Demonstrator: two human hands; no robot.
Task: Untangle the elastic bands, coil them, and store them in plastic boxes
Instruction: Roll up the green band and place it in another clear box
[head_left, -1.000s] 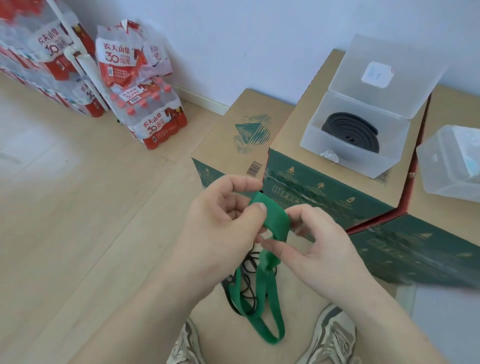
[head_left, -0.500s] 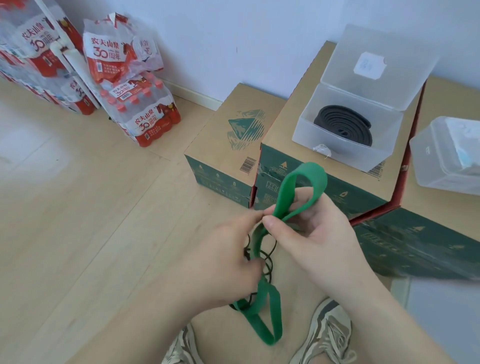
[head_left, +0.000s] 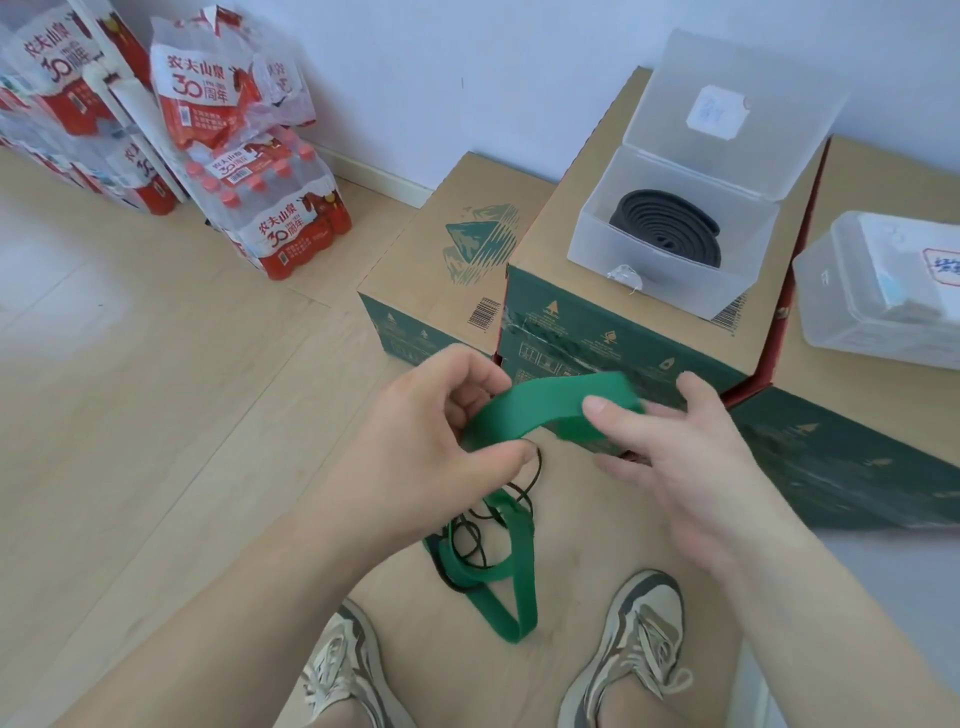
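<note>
green band mid-frame, untangling in progress: left hand and right hand both pinch it in curled fingers. Lower loop snagged in thin black band at 6 o'clock, not yet coiled. Black coil already stored in open box at 1 o'clock.

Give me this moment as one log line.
left hand: grips green band | right hand: grips same | thin black cord: tangled below | open box: black coil inside

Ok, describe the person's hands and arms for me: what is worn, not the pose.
The left hand and right hand are bare: no gloves, rings or watch in view. Both forearms are uncovered as well, with no sleeve showing anywhere up to the frame edge.
</note>
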